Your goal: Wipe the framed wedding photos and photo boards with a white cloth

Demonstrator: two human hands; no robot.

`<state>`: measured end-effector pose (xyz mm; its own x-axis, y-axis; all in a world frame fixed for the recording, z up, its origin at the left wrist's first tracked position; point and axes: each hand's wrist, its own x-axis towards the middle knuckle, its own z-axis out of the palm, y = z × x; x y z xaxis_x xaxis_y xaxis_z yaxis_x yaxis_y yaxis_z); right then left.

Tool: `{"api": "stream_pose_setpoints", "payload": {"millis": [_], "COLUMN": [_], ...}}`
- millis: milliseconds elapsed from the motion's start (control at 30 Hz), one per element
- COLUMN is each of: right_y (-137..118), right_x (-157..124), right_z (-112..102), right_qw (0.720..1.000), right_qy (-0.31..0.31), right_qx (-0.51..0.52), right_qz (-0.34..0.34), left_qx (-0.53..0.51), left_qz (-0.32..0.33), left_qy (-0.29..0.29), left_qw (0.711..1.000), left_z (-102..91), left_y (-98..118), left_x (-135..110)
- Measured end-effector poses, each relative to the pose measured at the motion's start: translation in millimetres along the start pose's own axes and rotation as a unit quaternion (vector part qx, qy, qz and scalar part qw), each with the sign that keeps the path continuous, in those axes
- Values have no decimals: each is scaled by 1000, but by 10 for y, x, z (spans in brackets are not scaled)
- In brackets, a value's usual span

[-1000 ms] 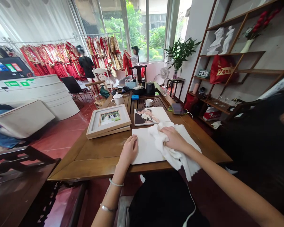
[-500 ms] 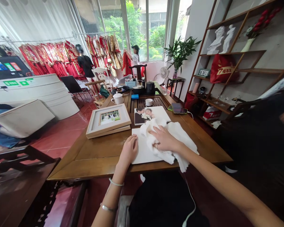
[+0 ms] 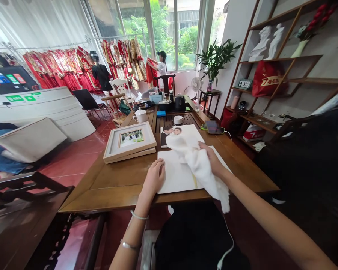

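Observation:
A white board [image 3: 173,178], like a flat photo panel, lies on the wooden table [image 3: 112,180] near its front edge. At the board's left edge is my left hand [image 3: 155,175], its fingers curled against that side. My right hand [image 3: 212,158] grips a bunched white cloth [image 3: 198,161], raised over the board's right part. One end of the cloth hangs past the table's front edge. A yellowish streak [image 3: 194,180] shows on the board beside the cloth. Just behind lies a photo panel of a couple [image 3: 169,135], partly covered by the cloth.
To the left lie stacked light wood picture frames [image 3: 131,152]. A lidded white cup [image 3: 141,115], a small white bowl [image 3: 178,120] and a phone [image 3: 214,127] with a cable are farther back. Two people stand by clothing racks; a dark-clothed person is at the right.
My right hand has drawn the cloth up and to the right, from spread flat to bunched, uncovering more of the board. My left hand stays at the board's edge.

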<state>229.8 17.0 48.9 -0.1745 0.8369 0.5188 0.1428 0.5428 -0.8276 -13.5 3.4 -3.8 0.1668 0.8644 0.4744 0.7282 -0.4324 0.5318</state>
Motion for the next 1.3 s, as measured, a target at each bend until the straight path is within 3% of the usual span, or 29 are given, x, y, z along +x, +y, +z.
{"api": "stream_pose_setpoints", "payload": {"millis": [67,167,233,300,367,533,700,833,900,1033,1300], "right_y": [47,112,146,170,178,61,-218,-319,-283,-104,207], "right_x": [36,-33,-103,-152,-179,-312,-571,-606,-548,-347,212], "right_z": [-88,-209,-268,-306,-318,-241,-225,-274,-250,-139,-4], "right_qw": [990,911,858,836,838,862,864,858,862,875,873], "right_qy": [-67,-172,-177,-156,-146,-176,-269,-333,-317,-226,-194], "right_qx": [-120,-376,-478,-516,-514,-473,-424,-389,-393,-423,-445], "right_qz": [-14,3,54,103,112,49,28,30,43,61,42], "left_qx": [-2,-6,-9,-12,-12,-8,-8,-9,-10,-7,-9], "left_qz": [0,0,3,6,4,-10,-9,-6,-7,-2,-2], "left_qy": [0,3,7,8,5,-9,-12,-1,0,0,-3], "left_qw": [1000,1000,1000,1000,1000,1000,1000,1000,1000,1000,1000], "left_z": [4,15,20,19,13,-10,-7,8,12,16,15], "left_y": [-2,-12,-15,-12,0,41,48,26,18,11,-7], "left_x": [-1,-3,-5,-5,-5,-1,-4,-5,-4,-1,-1]}}
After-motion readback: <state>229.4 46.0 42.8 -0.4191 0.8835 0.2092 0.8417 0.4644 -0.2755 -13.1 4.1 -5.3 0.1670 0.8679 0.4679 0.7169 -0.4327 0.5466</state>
